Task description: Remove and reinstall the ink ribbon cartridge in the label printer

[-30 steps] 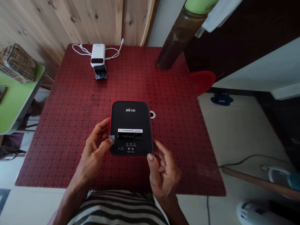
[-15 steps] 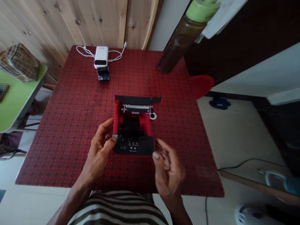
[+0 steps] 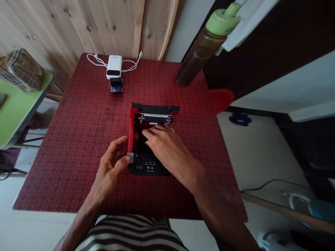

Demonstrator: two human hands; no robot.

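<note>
A small red-and-black printer (image 3: 150, 168) sits on the table before me, its lid (image 3: 155, 108) raised and a roller showing beneath the lid. Along its left side my left hand (image 3: 112, 164) holds it, with the thumb on the grey corner button and the fingers against the red wall. My right hand (image 3: 162, 143) reaches down into the compartment from the right. Its fingers are bent and close together over the dark inside, and the fingertips are partly hidden. Whatever they grip in there does not show.
On the patterned red table (image 3: 86, 167) a white power bank (image 3: 114, 65) with a white cable lies at the back, a small black piece (image 3: 116, 84) in front of it. A green-capped bottle (image 3: 199, 52) stands back right. A red stool (image 3: 222, 99) is beyond the right edge.
My right hand has left the printer's right side and moved up and left into the open compartment, covering the black part there. The left hand keeps its hold.
</note>
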